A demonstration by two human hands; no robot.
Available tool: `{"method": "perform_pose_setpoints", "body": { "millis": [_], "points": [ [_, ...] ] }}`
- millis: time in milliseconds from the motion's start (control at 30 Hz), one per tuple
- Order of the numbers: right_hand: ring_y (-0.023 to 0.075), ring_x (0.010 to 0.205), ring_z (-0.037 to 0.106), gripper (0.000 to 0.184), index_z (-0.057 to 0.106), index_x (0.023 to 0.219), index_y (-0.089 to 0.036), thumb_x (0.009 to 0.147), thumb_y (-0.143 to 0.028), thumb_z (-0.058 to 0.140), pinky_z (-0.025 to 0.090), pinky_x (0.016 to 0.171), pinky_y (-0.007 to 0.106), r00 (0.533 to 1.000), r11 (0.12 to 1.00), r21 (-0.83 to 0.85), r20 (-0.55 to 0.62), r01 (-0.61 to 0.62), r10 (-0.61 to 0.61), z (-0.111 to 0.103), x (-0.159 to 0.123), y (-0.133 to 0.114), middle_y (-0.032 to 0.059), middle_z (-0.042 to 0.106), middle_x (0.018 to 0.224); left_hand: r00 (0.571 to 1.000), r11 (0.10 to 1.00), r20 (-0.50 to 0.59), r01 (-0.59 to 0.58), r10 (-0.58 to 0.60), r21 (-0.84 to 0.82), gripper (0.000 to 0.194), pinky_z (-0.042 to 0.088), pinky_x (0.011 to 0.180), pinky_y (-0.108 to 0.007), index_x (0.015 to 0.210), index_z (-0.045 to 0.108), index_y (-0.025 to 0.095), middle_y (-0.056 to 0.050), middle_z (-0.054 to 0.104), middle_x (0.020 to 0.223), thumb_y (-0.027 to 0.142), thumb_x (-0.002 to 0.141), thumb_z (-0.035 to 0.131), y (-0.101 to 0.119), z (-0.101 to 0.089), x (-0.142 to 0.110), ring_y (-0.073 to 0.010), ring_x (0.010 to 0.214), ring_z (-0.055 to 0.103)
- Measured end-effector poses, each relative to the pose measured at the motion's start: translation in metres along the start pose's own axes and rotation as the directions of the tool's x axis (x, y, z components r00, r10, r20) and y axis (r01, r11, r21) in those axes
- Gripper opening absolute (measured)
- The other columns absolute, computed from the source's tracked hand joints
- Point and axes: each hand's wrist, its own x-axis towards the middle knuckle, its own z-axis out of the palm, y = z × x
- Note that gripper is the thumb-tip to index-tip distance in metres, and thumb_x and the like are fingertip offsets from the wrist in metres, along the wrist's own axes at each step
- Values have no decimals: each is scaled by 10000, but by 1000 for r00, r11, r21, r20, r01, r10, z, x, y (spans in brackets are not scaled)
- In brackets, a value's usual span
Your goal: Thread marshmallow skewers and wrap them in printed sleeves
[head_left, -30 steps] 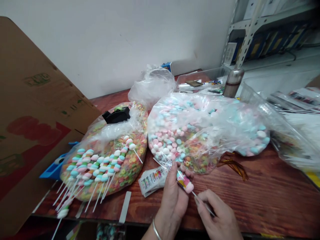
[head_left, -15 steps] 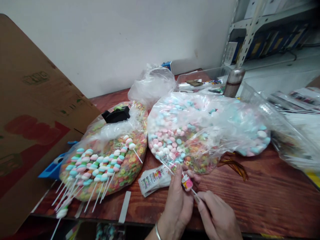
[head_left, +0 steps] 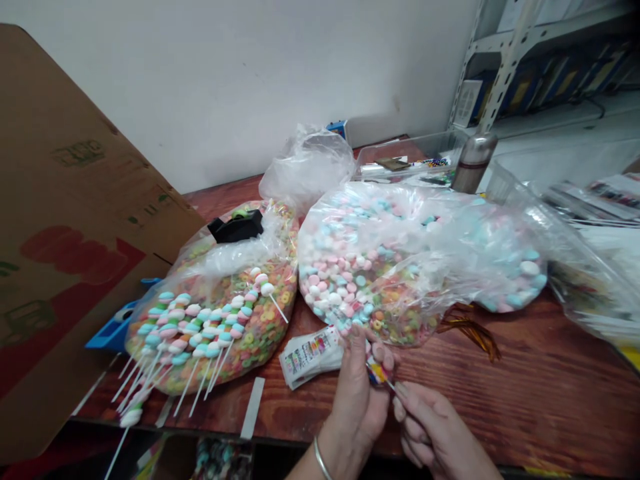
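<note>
My left hand (head_left: 359,393) is closed around a candy skewer (head_left: 376,371) whose coloured sweets sit inside a small clear printed wrapper. My right hand (head_left: 434,427) pinches the white stick end just right of the left fingers. Both hands hover over the front edge of the wooden table (head_left: 525,393). A stack of printed wrappers (head_left: 311,353) lies just left of my left hand. Behind the hands lies a clear bag of pastel marshmallows and cereal rings (head_left: 395,267). At the left, several finished skewers (head_left: 200,327) rest on a bag of coloured cereal rings (head_left: 250,333).
A large cardboard sheet (head_left: 65,220) leans at the left. A black tape dispenser (head_left: 236,225) sits on the left bag. A metal flask (head_left: 473,163) and a clear tray (head_left: 407,157) stand at the back. More plastic bags (head_left: 585,267) lie at the right.
The skewer's sweets have slid further into the wrapper in my left hand, and my right hand has moved up closer along the stick.
</note>
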Motion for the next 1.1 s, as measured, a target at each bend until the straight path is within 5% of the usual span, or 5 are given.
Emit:
{"method": "perform_pose_setpoints", "body": {
  "millis": [233,400,600,900,1100],
  "points": [
    [0,318,99,414,509,643,-186,871,-504,645,198,345,160,996,982,167,41,-86,80,6,0,-8,-153,227,431,996,999,91,3,-7,40,432,501,683,-275,997,624,158,-58,685,876,485,749,758,2,-6,-1,-161,724,636],
    [-11,310,90,500,509,675,-195,710,-639,737,176,321,148,998,991,126,-38,-35,40,11,8,-5,-164,239,425,996,961,86,-11,-13,275,318,417,560,-228,847,617,150,18,580,578,449,804,716,-9,-6,-3,-111,529,542],
    [18,366,222,533,551,794,-204,721,-717,675,191,359,150,982,982,-167,-152,84,-110,0,13,5,-127,307,493,997,941,78,-46,21,337,423,396,575,-227,817,616,144,-37,659,725,561,788,680,-21,-12,-4,-110,586,537],
    [51,456,389,473,594,926,-210,773,-649,679,305,429,157,963,977,-127,-190,171,-193,2,19,2,-85,458,568,996,911,-87,46,-11,409,542,480,585,-236,1032,689,160,-26,655,730,587,702,731,-36,-17,-1,-173,679,641],
    [10,368,137,491,517,791,-212,738,-664,700,202,335,150,965,980,62,-199,187,-172,6,14,-6,-140,308,518,982,929,151,51,-113,366,493,493,621,-241,1129,709,150,-60,681,771,452,740,729,-27,-31,-4,-167,694,636]
  ]
}}
